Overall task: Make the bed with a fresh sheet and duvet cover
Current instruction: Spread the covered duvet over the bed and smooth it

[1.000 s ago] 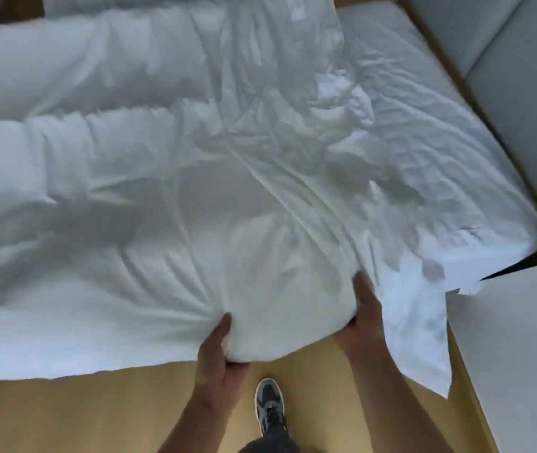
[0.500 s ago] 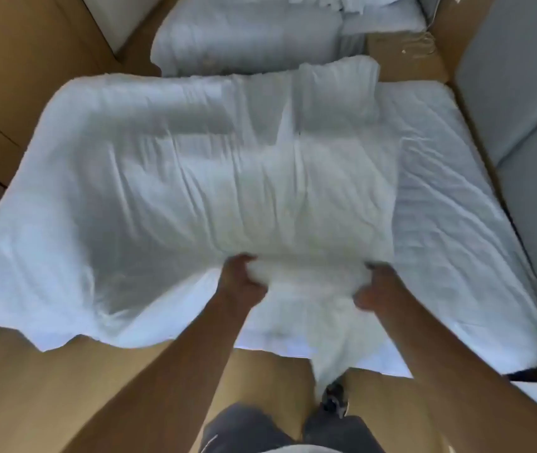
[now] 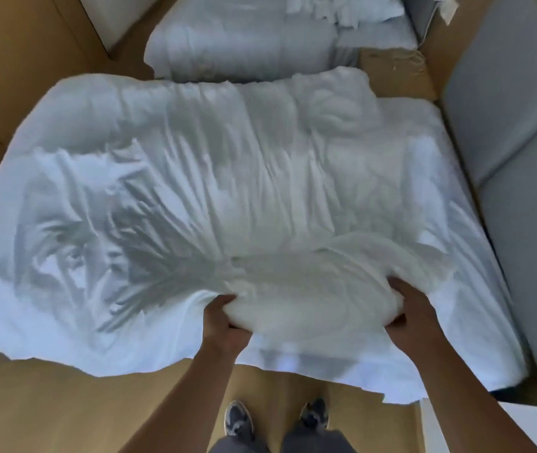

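A wooden floor (image 3: 48,403) was seen around a low bed, with grey padded panels (image 3: 505,109) along the right side and a second heap of white bedding (image 3: 244,37) at the far end. A pair of dark shoes (image 3: 239,418) was seen at the near edge, planted on the floor.

The duvet (image 3: 227,178) was spread over the bed, creased and puffed, with the sheet (image 3: 476,256) showing bare only along the right side. Whether the cover had been fully drawn over the duvet could not be told.

The hands were held apart, each clamped on the same bunched fold at the duvet's near edge. The left hand (image 3: 224,325) was curled round the left end of the bunch, and the right hand (image 3: 411,315) was closed over the right end, with the thick roll of fabric between them.

From the hands, nearly all of the duvet lay on the far side, and more of it lay to the left than to the right. Its long axis was judged to run left to right across the bed, and its left end hung past the bed over the floor. The left hand was therefore nearer the larger, overhanging part. A shake or a pull toward the right was judged to be what the next move called for, so that the duvet would be centred.
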